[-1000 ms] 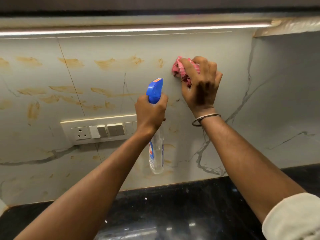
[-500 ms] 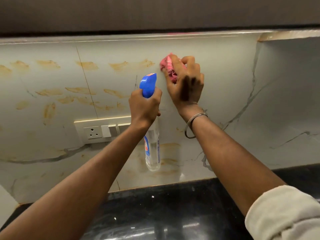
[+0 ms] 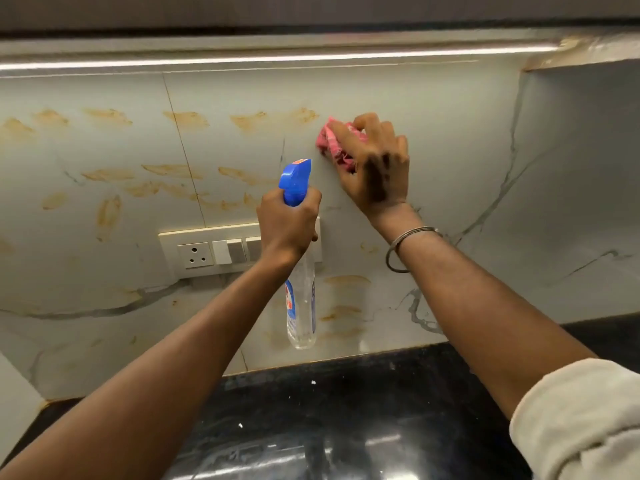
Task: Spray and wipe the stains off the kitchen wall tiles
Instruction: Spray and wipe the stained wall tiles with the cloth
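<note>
While the right hand [image 3: 375, 168] presses a crumpled pink cloth [image 3: 332, 143] flat against the pale, grey-veined wall tiles [image 3: 450, 133], its fingers curled over the fabric and pinning it there, the left hand [image 3: 287, 223] is wrapped tight around the neck of a clear plastic spray bottle with a blue trigger head [image 3: 300, 299]. The bottle hangs upright below the fist. Its blue head sticks up above the knuckles and points at the wall, just beside and below the cloth. Whether a finger sits on the trigger cannot be told, as the fist hides it.

Smeared orange-brown stains [image 3: 187, 119] run in rough rows across the tiles to the left of the cloth; the nearest one lies just beside the cloth's upper left edge. More of them mark the wall low down, to the right of the bottle's body.

A cream rectangular switch plate with one socket [image 3: 201, 252] is set in the wall behind the left wrist. A thin metal bangle [image 3: 398, 251] circles the right wrist, and a rolled cream sleeve [image 3: 581, 420] covers that arm near the elbow. Below both arms lies a glossy black speckled surface [image 3: 346, 410], meeting the tiles at its back edge. A bright light strip [image 3: 277, 58] runs along the top of the wall.
</note>
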